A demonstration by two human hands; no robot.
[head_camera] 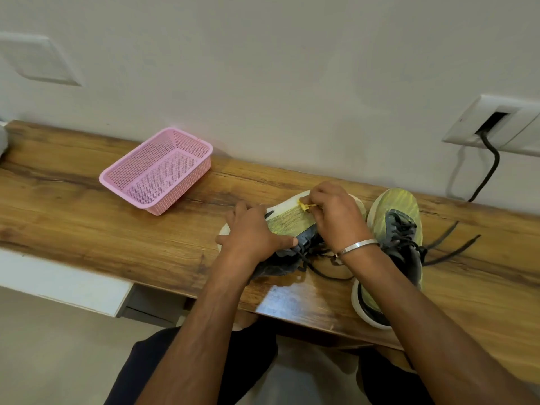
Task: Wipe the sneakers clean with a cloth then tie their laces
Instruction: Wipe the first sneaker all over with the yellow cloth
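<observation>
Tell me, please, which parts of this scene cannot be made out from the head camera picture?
- Yellow cloth: the right hand covers all but a scrap, so its size is unknown.
- Held sneaker: both hands hide its middle; the left hand masks the heel.
- Second sneaker: the right forearm crosses its near part.
- Grey object: cut off by the left edge.
- Dirt on either shoe: too small to judge.

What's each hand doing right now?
Left hand: closed grip on the tilted sneaker, steadying it.
Right hand: pinching a yellow cloth against that sneaker's side.
</observation>
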